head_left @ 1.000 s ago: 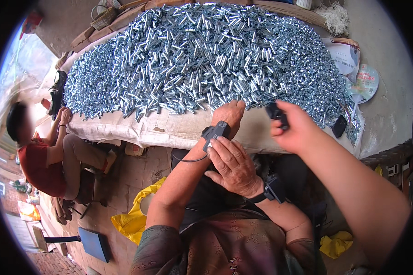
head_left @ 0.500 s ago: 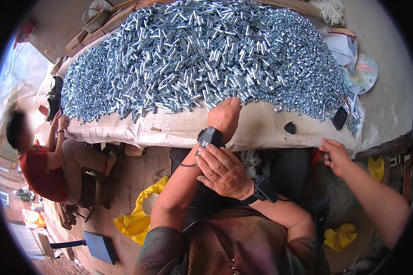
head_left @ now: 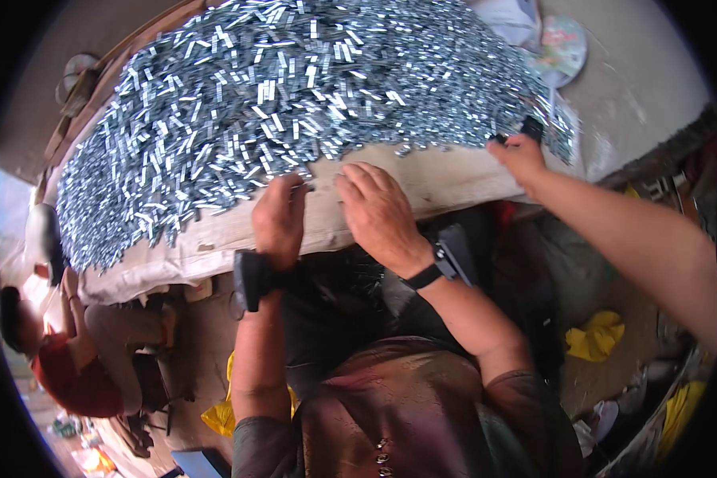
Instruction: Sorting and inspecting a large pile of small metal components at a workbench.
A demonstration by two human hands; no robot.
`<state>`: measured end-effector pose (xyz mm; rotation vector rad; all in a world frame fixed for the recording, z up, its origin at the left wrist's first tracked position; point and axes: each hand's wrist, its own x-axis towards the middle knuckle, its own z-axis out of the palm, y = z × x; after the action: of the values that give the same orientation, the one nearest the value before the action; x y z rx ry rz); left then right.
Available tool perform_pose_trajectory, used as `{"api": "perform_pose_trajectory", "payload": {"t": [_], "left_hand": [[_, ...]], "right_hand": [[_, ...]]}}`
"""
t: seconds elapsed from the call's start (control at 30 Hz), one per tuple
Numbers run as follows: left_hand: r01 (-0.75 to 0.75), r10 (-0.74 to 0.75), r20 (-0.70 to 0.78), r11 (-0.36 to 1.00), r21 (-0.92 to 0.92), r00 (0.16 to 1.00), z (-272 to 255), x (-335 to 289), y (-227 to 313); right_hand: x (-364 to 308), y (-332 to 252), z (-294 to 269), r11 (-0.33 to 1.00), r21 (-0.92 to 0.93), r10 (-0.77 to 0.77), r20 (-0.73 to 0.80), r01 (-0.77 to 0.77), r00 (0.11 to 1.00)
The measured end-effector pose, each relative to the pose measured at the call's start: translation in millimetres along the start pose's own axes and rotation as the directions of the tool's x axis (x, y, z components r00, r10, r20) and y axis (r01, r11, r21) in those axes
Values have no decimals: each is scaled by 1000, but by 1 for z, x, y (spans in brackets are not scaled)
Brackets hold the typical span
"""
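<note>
A broad heap of small shiny metal tubes [head_left: 287,103] covers the cloth-topped table. At its near edge, my left hand [head_left: 277,219] is closed with fingertips pinched; a small glint shows there, but what it grips is blurred. My right hand [head_left: 381,219] is beside it above the pale cloth [head_left: 454,177], fingers stretched out and slightly apart, with nothing visible in it. A black device is strapped on each wrist: one on the left [head_left: 251,280], another on the right [head_left: 454,253].
From the right reaches another person's hand [head_left: 522,159], at the black lumps [head_left: 531,127] by the heap. A round fan [head_left: 562,52] lies at the far right. At the left sits a person in red [head_left: 76,370]. Yellow cloth [head_left: 596,334] lies on the floor.
My right hand has come off the left wrist device and moved over the cloth. The other person's hand has moved up to the black lumps. The whole view has shifted and tilted.
</note>
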<state>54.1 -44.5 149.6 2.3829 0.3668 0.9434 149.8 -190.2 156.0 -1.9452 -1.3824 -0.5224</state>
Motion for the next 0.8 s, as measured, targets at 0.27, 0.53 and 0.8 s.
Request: {"api": "perform_pose_trajectory", "payload": {"t": [0.27,0.53,0.8], "left_hand": [[345,-268,218,675,-652,938,5,-23,3],[439,-368,284,459,-773,885,-1,-33,2],[73,91,490,949,-306,867,-7,-70,1]], "right_hand": [[-17,16,8,997,-40,73,57,-71,996],[-36,34,0,989,-20,149,104,-147,983],[-46,70,0,951,-34,309,147,-307,940]]}}
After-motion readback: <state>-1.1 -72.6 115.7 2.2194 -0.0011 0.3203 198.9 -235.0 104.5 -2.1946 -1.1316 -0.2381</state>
